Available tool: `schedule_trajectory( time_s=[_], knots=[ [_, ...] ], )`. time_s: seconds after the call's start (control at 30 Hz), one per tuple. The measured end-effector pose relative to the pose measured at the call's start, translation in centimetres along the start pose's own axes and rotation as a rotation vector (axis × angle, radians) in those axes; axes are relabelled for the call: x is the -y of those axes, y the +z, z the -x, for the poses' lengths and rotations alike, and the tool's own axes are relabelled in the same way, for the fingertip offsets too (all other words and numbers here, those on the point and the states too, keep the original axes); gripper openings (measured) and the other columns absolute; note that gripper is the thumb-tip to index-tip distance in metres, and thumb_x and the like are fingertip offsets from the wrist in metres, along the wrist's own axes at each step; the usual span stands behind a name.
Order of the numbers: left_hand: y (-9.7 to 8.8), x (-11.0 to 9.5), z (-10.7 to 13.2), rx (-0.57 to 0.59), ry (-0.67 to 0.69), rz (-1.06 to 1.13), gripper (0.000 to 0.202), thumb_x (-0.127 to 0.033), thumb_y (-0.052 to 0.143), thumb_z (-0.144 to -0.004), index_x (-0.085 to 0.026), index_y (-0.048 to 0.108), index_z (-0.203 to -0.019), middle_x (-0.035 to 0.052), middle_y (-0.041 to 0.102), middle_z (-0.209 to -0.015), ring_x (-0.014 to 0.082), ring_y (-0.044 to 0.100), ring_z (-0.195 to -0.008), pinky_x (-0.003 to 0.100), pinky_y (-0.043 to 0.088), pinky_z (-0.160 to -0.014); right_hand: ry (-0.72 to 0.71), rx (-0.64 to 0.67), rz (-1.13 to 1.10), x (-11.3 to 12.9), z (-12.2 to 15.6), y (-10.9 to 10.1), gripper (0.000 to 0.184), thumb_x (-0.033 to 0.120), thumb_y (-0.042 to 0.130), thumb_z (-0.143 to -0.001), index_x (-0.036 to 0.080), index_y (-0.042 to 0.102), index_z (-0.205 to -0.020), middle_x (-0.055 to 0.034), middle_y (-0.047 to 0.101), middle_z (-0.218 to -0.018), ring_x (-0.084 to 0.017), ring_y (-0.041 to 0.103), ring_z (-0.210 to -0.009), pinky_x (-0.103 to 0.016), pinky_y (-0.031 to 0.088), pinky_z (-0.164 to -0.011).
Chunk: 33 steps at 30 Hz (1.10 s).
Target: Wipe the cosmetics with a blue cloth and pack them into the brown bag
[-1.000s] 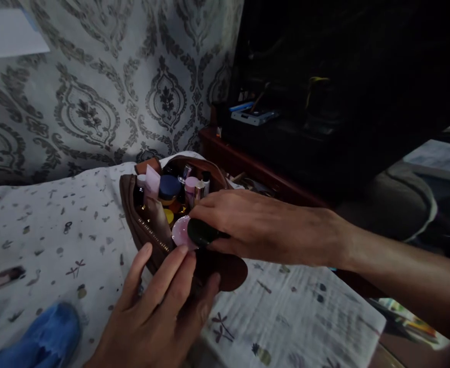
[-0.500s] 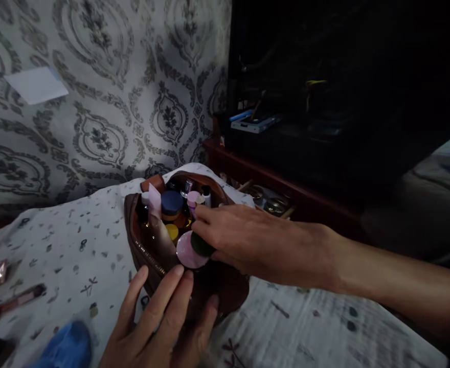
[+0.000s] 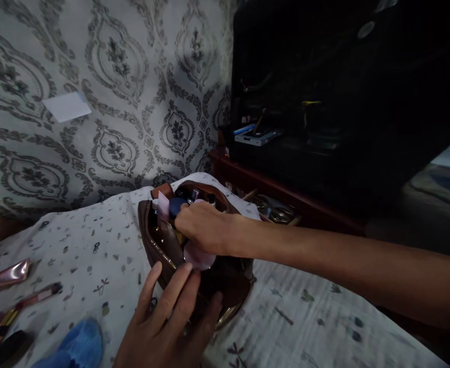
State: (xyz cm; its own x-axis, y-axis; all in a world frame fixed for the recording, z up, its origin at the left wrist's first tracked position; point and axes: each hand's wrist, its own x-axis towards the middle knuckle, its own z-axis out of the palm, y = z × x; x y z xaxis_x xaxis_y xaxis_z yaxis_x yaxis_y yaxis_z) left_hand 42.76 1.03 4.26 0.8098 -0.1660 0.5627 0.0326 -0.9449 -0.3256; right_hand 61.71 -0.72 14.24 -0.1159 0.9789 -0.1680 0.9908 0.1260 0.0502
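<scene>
A brown zippered cosmetics bag [image 3: 148,230] sits wide open on the patterned white cloth. My left hand [image 3: 171,312] is at its near rim, fingers spread and fingertips on the edge. My right hand [image 3: 205,227] reaches in from the right with its fingers curled down among the contents. What those fingers hold, if anything, is hidden. Right by them is a dark blue lid [image 3: 176,206]. Below the right hand lies a round pink lid [image 3: 198,258]. A pale pink card-like piece [image 3: 163,205] stands upright at the bag's left side, near small bottles.
On the cloth [image 3: 75,260] at left lie a shiny pink tube [image 3: 10,276], a makeup brush [image 3: 41,295] and a blue soft-looking item [image 3: 77,342]. A dark red ledge [image 3: 305,204] with a large black screen-like panel [image 3: 324,66] stands at right. Patterned wallpaper rises behind.
My right hand has moved left and deeper into the bag, covering more of the contents. The dark green round piece by its fingers no longer shows. My left hand stays at the rim.
</scene>
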Motion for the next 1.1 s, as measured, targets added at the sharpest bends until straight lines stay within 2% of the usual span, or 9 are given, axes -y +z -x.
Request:
schedule_trajectory(
  time_s=[0.1,0.2,0.33,0.57,0.7,0.87,0.97,1.1],
  knots=[
    [0.0,0.0,-0.1,-0.012,0.008,-0.007,0.035,-0.04,0.052,-0.096,-0.023,0.067,-0.123,0.0132,0.065,-0.125,0.0282,0.038,-0.144,0.055,0.012,-0.125,-0.028,-0.064,-0.032,0.0,-1.3,0.4,0.025,0.004,0.055,-0.09,0.008,0.073,-0.107,-0.0172,0.073,-0.109,-0.027,0.071,-0.101,-0.03,0.054,-0.078],
    [0.3,-0.1,-0.2,-0.06,-0.001,-0.002,0.03,-0.03,0.05,-0.096,-0.021,0.068,-0.119,0.013,0.066,-0.122,0.0272,0.038,-0.144,0.054,0.013,-0.125,-0.025,-0.014,-0.066,-0.3,-2.2,0.9,0.022,0.006,0.057,-0.089,0.008,0.074,-0.102,-0.0167,0.075,-0.104,-0.027,0.072,-0.097,-0.029,0.054,-0.074],
    [0.8,-0.3,-0.4,-0.145,-0.028,0.016,0.03,-0.018,0.043,-0.096,-0.019,0.069,-0.112,0.0124,0.067,-0.118,0.0256,0.037,-0.145,0.052,0.014,-0.125,0.033,-0.005,-0.096,-0.5,-2.2,1.2,0.022,0.008,0.055,-0.092,0.007,0.073,-0.105,-0.0171,0.075,-0.106,-0.028,0.071,-0.1,-0.03,0.054,-0.075],
    [0.3,0.0,-0.5,-0.068,-0.001,-0.005,0.03,-0.02,0.045,-0.094,-0.018,0.068,-0.112,0.0123,0.066,-0.119,0.0269,0.035,-0.144,0.052,0.012,-0.125,0.045,-0.106,-0.16,-0.2,-1.9,1.8,0.018,0.006,0.054,-0.094,0.006,0.071,-0.099,-0.0186,0.073,-0.106,-0.026,0.07,-0.099,-0.032,0.053,-0.081],
    [0.2,0.0,-0.3,-0.045,0.003,-0.01,0.03,-0.023,0.044,-0.096,-0.018,0.068,-0.114,0.0126,0.066,-0.121,0.0271,0.04,-0.14,0.053,0.011,-0.124,0.072,-0.197,-0.214,-1.1,-1.9,1.8,0.017,0.008,0.054,-0.092,0.01,0.071,-0.096,-0.0145,0.074,-0.099,-0.022,0.07,-0.091,-0.026,0.049,-0.07],
    [-0.1,0.0,-0.5,-0.011,-0.002,-0.009,0.031,-0.024,0.041,-0.099,-0.019,0.068,-0.114,0.0126,0.066,-0.122,0.0258,0.045,-0.135,0.051,0.01,-0.124,0.109,-0.267,-0.476,-2.3,-2.0,1.0,0.019,0.013,0.052,-0.089,0.014,0.071,-0.088,-0.0049,0.072,-0.075,-0.015,0.068,-0.068,-0.021,0.041,-0.055],
    [-0.2,0.1,-0.6,-0.008,0.0,-0.003,0.03,-0.024,0.041,-0.099,-0.019,0.068,-0.113,0.013,0.066,-0.122,0.0263,0.045,-0.135,0.051,0.01,-0.124,0.107,-0.306,-0.551,-2.1,-2.2,0.4,0.024,0.011,0.048,-0.089,0.014,0.071,-0.093,-0.0026,0.072,-0.071,-0.013,0.067,-0.066,-0.02,0.042,-0.058],
    [-0.3,0.0,-0.6,-0.002,0.007,-0.008,0.03,-0.022,0.042,-0.098,-0.018,0.067,-0.114,0.0133,0.066,-0.121,0.027,0.044,-0.136,0.052,0.011,-0.124,0.096,-0.323,-0.549,-1.5,-2.8,0.1,0.027,0.012,0.046,-0.092,0.014,0.072,-0.088,-0.0033,0.073,-0.072,-0.012,0.067,-0.066,-0.021,0.044,-0.066]
  ],
)
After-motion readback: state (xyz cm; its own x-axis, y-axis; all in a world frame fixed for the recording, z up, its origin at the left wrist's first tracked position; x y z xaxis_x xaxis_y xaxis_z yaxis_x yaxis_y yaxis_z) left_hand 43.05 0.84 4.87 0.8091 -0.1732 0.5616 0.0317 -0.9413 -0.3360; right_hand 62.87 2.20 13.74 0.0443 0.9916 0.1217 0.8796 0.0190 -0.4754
